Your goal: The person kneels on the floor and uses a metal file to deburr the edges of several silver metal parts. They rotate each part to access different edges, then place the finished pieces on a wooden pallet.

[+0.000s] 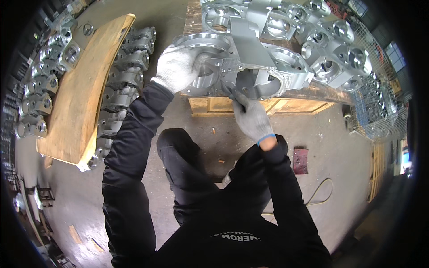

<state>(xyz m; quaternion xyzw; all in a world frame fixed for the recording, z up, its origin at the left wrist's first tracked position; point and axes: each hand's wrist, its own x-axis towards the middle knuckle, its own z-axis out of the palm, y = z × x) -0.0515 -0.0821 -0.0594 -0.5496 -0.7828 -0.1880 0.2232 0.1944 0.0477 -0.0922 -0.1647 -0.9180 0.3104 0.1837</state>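
At the far left, rows of castings (40, 85) stand stacked, with a plank (80, 94) lying tilted across their tops; more of the same parts (127, 71) show just right of the plank. All of these sit well to the left of the fingers.

The left hand (178, 67), in a white knit glove, rests on the housing (241, 67), a large grey metal casting with round bores. Its fingers curl over the rim of the left-hand bore, closed around that edge in a firm grip, the thumb side hidden inside the opening. The housing lies directly under and to the right of these fingers, at the near edge of a wooden pallet (268, 105).

The right hand (251, 117), in a grey glove with a blue cuff, comes up from below, just under the housing's lower edge. Its fingers are pinched shut around a thin dark tool (230, 93), whose tip touches the underside of the housing, between the two hands. What kind of tool it is cannot be told.

Beyond the fingers and to their right, more housings (330, 49) crowd the pallet top. Farther right stands a wire cage (380, 111). On the floor (187, 116) below the right hand lie a red rag (300, 161) and a yellow cord (319, 194).
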